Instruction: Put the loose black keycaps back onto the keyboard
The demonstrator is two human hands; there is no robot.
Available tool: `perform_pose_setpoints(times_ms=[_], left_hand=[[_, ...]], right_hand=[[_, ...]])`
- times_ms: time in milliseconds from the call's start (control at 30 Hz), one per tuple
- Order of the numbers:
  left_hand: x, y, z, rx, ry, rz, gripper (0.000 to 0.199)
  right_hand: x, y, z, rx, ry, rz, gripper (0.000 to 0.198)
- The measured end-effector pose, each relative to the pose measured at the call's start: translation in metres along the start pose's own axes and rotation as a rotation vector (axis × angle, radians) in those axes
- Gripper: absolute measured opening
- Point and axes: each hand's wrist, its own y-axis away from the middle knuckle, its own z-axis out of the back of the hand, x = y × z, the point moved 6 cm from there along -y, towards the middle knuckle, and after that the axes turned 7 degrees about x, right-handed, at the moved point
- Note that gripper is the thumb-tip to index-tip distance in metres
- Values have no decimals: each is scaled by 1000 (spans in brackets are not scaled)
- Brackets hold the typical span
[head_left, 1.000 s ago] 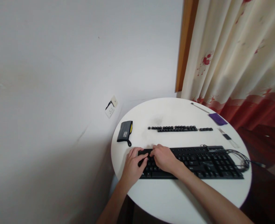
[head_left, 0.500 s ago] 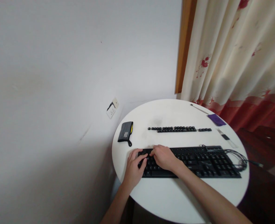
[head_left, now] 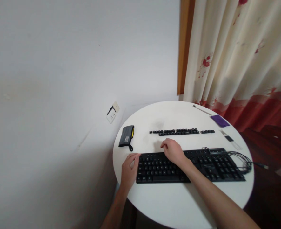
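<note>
Black keyboard [head_left: 190,165] sits near the front of the round white table [head_left: 178,203]. Left hand [head_left: 128,168] rests flat at its left end, fingers loose, gripping nothing. Right hand [head_left: 173,152] lies over the top rows, fingers curled (can't tell if pinching anything). Bare tabletop w/ room behind, up to the row of loose keys [head_left: 178,131]; cable [head_left: 240,157] crowds the right edge.

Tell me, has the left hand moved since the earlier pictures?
Yes. The left hand slid left off the keys to the left end of the keyboard; it lay over them before.
</note>
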Motion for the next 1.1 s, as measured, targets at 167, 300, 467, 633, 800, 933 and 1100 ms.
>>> perform_pose_setpoints(times_ms=[167,300,467,633,800,933,1100], left_hand=[[-17,-46,1,46,-61,-50,22],[-49,-86,-24,177,-84,-197,23],[-68,-120,-76,383,-253,-250,24],[-63,-132,-120,497,-523,-253,26],[-59,-131,-136,488,-658,-254,27],[-57,-128,-137,487,-670,-243,30],[-47,-123,-137,567,-614,-210,33]], right_hand=[[-18,-4,14,-87,-73,-28,29],[-35,-7,29,-180,-102,-108,28],[-52,-9,44,-249,-122,-176,28],[-59,-10,51,-278,-147,-197,28],[-62,-11,52,-291,-165,-195,29],[-64,-12,53,-289,-156,-201,28],[-62,-12,51,-264,-147,-187,28]])
